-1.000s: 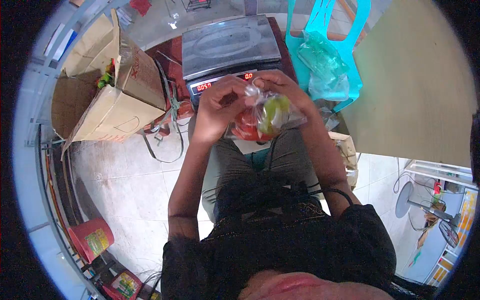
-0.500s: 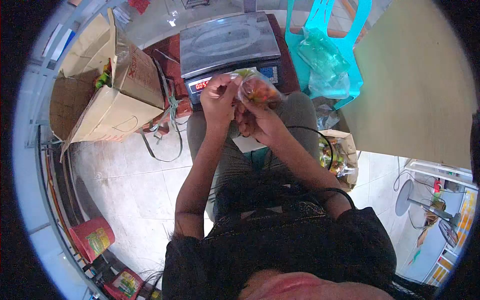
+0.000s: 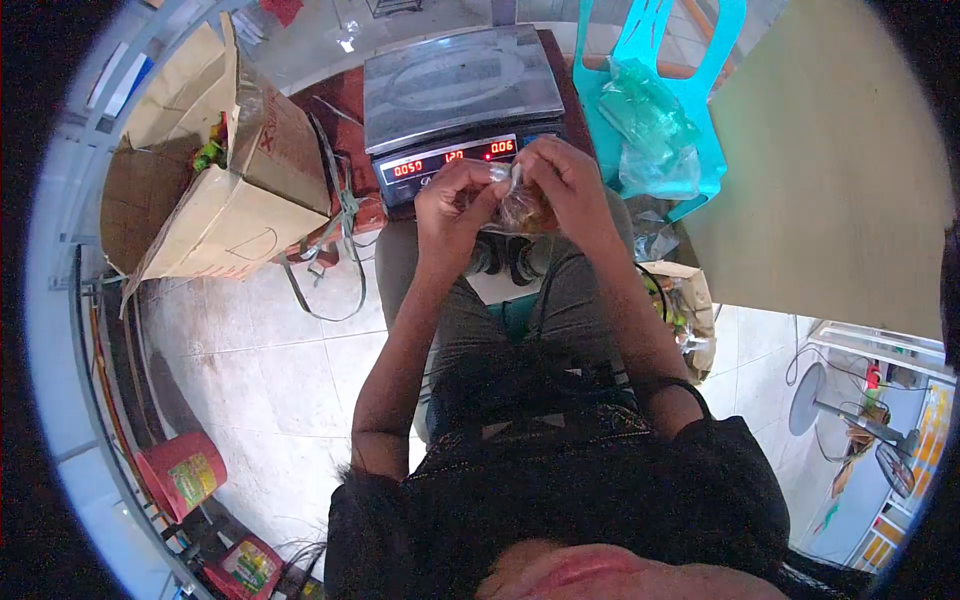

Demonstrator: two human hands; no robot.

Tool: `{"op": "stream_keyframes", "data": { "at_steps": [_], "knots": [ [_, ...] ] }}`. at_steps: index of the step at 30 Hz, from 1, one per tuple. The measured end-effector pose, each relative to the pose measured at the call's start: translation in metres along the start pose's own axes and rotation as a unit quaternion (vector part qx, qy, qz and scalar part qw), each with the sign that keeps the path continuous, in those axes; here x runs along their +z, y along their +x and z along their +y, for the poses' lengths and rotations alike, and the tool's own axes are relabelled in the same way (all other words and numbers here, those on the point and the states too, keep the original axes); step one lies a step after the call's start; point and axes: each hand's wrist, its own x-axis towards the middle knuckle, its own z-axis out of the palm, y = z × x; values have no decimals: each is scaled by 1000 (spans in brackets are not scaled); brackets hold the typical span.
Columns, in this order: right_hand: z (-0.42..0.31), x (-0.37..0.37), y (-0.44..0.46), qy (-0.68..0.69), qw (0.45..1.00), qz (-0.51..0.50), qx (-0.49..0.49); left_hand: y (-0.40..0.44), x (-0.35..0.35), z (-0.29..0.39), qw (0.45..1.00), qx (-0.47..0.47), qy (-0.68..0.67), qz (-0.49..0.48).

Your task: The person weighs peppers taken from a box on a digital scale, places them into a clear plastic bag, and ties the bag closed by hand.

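Hard to read from here: the small clear plastic bag [image 3: 527,212] at 12 o'clock is partly hidden by fingers, so I only get orange-red and brownish contents, can't identify them. The right hand [image 3: 570,180] also covers part of the scale [image 3: 460,85] front; I read 0.050 and 0.06, middle figure less clear. The right forearm hides part of the open box [image 3: 704,345] at 3 o'clock.

Containers: big open carton [image 3: 240,220] at 10 o'clock, green and red items [image 3: 208,155] inside, mostly behind a flap. Box at 3 o'clock holds multicoloured, shiny items, too small to name. Turquoise chair [image 3: 709,155] at 1 o'clock, green plastic bag [image 3: 645,105] on it.

Clear bag sits between both hands, in front of the scale. Left hand [image 3: 455,205] pinches its gathered top from the 9 o'clock side, fingers closed; right hand grips it from the 3 o'clock side, fingers curled shut.
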Motion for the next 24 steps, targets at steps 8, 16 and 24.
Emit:
{"op": "stream_keyframes", "data": {
  "at_steps": [8,16,24],
  "knots": [
    [-1,-16,14,77,991,-99,-55,-3,-1,18,998,39,28,-52],
    [70,33,-22,348,929,-82,98,11,12,28,990,-72,-114,47],
    [65,76,-44,658,682,-65,314,8,15,-42,974,-115,-41,193]
  ]
}}
